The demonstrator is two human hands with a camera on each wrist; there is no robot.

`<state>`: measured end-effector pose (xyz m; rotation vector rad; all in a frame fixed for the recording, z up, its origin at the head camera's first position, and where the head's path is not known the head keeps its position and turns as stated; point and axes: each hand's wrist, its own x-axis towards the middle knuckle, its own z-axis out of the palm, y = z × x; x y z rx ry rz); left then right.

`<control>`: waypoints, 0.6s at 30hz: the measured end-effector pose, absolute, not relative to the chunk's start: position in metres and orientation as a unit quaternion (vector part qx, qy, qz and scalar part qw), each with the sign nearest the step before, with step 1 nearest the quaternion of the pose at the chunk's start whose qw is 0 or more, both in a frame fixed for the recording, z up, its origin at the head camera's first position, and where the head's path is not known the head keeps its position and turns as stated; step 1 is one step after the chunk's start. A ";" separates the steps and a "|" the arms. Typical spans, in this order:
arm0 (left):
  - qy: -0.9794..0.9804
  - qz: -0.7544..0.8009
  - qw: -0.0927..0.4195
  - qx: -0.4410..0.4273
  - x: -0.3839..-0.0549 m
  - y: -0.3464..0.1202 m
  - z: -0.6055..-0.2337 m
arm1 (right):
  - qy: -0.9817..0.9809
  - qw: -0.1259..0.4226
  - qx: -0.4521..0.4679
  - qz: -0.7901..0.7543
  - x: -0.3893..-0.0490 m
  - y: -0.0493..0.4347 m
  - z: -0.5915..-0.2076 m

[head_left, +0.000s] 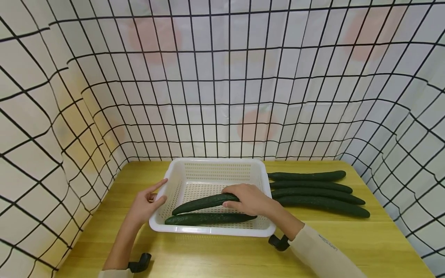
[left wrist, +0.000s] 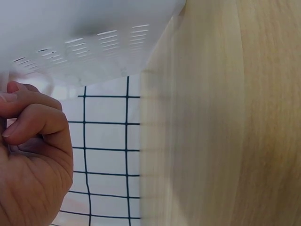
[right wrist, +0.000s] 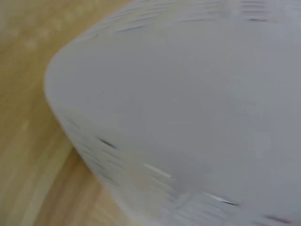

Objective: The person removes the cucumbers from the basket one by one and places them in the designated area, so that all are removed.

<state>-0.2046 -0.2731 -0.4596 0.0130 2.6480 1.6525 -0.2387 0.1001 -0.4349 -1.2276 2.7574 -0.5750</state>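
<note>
In the head view, a white plastic basket [head_left: 212, 230] with slotted walls sits on the wooden table. My right hand [head_left: 251, 199] reaches over its right side and grips a dark green cucumber [head_left: 201, 203] near one end, the fingers over the top. The cucumber slants down to the left inside the basket. Another cucumber [head_left: 210, 219] lies along the front wall, just below it. At the left rim, my left hand [head_left: 144, 206] holds the basket with thumb and index finger on the edge. Its other fingers [left wrist: 40, 120] curl beside the outer wall in the left wrist view.
Several cucumbers [head_left: 320, 205] lie side by side on the table [head_left: 208, 255], right of the basket. A black wire grid [head_left: 229, 104] backed by white sheeting encloses the back and sides. The right wrist view is blurred and shows the basket's outer corner [right wrist: 141, 89].
</note>
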 end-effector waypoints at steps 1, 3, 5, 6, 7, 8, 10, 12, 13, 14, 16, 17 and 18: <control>0.848 0.529 0.011 0.005 -0.205 -0.273 -0.459 | 0.896 0.032 -0.399 -0.191 -0.237 0.102 -0.432; 0.849 0.528 0.012 0.008 -0.206 -0.273 -0.459 | 0.895 0.025 -0.396 -0.201 -0.235 0.107 -0.426; 0.850 0.527 0.011 0.009 -0.206 -0.273 -0.460 | 0.896 0.024 -0.388 -0.217 -0.233 0.113 -0.420; 0.851 0.525 0.010 0.009 -0.206 -0.273 -0.460 | 0.896 0.025 -0.381 -0.227 -0.232 0.117 -0.417; 0.851 0.524 0.010 0.010 -0.206 -0.273 -0.460 | 0.896 0.023 -0.376 -0.234 -0.232 0.121 -0.415; 0.852 0.524 0.010 0.010 -0.206 -0.273 -0.460 | 0.897 0.023 -0.369 -0.244 -0.231 0.124 -0.413; 0.850 0.526 0.010 0.009 -0.206 -0.272 -0.460 | 0.899 0.016 -0.356 -0.256 -0.230 0.133 -0.410; 0.850 0.527 0.012 0.008 -0.206 -0.272 -0.460 | 0.901 0.002 -0.346 -0.260 -0.230 0.142 -0.408; 0.849 0.528 0.014 0.007 -0.206 -0.272 -0.459 | 0.903 -0.006 -0.342 -0.260 -0.230 0.146 -0.408; 0.849 0.529 0.014 0.007 -0.205 -0.272 -0.459 | 0.905 -0.012 -0.337 -0.260 -0.230 0.150 -0.408; 0.849 0.528 0.013 0.005 -0.205 -0.272 -0.459 | 0.908 -0.026 -0.330 -0.257 -0.230 0.159 -0.408; 0.849 0.529 0.013 0.005 -0.205 -0.272 -0.459 | 0.909 -0.031 -0.327 -0.256 -0.230 0.163 -0.408; 0.848 0.529 0.013 0.004 -0.204 -0.272 -0.460 | 0.910 -0.035 -0.325 -0.256 -0.229 0.167 -0.408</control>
